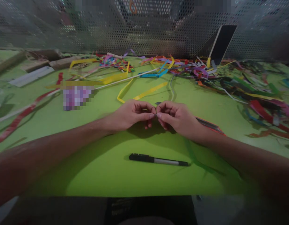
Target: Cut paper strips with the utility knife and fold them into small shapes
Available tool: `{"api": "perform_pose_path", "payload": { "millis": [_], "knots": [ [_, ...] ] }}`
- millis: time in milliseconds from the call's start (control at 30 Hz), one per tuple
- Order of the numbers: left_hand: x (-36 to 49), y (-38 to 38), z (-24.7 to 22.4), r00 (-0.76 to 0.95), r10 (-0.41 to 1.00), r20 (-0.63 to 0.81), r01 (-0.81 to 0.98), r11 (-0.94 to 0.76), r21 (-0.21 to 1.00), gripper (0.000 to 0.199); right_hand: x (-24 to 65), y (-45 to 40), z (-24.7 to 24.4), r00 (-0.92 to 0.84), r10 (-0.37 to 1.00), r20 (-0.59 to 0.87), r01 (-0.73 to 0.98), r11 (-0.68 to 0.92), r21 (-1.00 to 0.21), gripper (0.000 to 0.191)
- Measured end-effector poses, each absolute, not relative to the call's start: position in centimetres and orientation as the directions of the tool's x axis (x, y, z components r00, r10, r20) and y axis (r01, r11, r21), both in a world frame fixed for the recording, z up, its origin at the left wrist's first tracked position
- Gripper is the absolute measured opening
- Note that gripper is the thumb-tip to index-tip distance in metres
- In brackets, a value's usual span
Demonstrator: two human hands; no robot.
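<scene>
One small grey piece (156,115), mostly hidden from view, is pinched between thumb and forefinger of the left hand (131,115) and those of the right hand (176,117), over the green tabletop (107,178). Capped pen (159,160) lies on the near side of both hands; bent yellow strip (151,90) just beyond them, blue strip (149,75) farther back.

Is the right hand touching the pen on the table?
Apart: in the head view, green tabletop shows plainly between the right hand and the pen.
</scene>
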State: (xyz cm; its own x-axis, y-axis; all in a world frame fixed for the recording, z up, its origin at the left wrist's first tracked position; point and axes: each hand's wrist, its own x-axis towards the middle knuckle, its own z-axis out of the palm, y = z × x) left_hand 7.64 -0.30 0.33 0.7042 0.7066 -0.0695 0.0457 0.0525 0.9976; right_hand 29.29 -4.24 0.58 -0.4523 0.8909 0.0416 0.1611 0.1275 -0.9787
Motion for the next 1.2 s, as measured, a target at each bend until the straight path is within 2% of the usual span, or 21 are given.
{"api": "perform_pose_path", "payload": {
  "millis": [333, 533, 667, 967, 1200],
  "knots": [
    [7.58, -0.06, -0.09, 0.708, 0.702, -0.078, 0.028, 0.083, 0.996, 0.006, 29.53, -4.09, 0.51, -0.452, 0.892, 0.026, 0.152, 0.106, -0.983, 0.011],
    [7.60, -0.03, -0.16, 0.694, 0.716, -0.082, 0.037, 0.079, 0.996, 0.011, 29.29, -4.21, 0.88, -0.431, 0.902, -0.023, 0.147, 0.045, -0.988, 0.028],
    [7.56, -0.01, -0.21, 0.700, 0.710, -0.071, 0.017, 0.083, 0.996, 0.012, 29.26, -4.15, 1.04, -0.417, 0.908, -0.038, 0.141, 0.024, -0.990, 0.030],
    [7.80, -0.08, -0.01, 0.708, 0.703, -0.069, -0.005, 0.103, 0.995, 0.009, 29.67, -3.72, 0.77, -0.439, 0.897, -0.048, 0.167, 0.028, -0.986, 0.009],
    [7.70, 0.05, -0.26, 0.691, 0.721, -0.046, 0.013, 0.052, 0.999, 0.008, 29.61, -3.65, 0.82, -0.434, 0.899, -0.053, 0.147, 0.013, -0.989, 0.012]
  ]
}}
